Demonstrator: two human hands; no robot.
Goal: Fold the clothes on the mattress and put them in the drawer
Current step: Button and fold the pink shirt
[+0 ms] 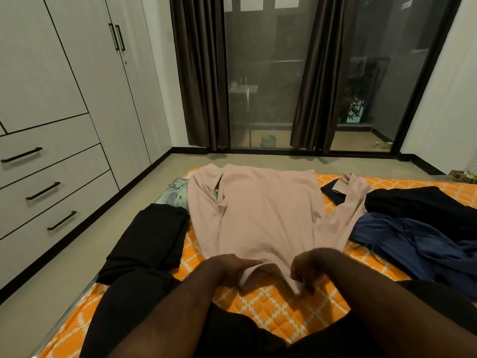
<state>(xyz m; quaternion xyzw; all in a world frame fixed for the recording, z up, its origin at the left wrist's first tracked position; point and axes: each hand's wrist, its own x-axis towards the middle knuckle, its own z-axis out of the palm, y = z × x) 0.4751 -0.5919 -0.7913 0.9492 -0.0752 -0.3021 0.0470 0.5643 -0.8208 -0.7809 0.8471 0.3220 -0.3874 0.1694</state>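
**Both hands at the collar of the pink shirt**

The left hand lies with fairly straight fingers on the pink shirt, just beside its collar. The right hand has its fingers curled and pinches the collar's other side. The shirt is spread flat on the orange mattress, stretching away from the hands, with its sleeves out to either side. Left of it lies a folded black garment, with a pale green printed piece beyond. To the right, a navy garment and a black heap lie crumpled. The drawers stand closed at far left. A slip of paper on the glass door is too small to read.
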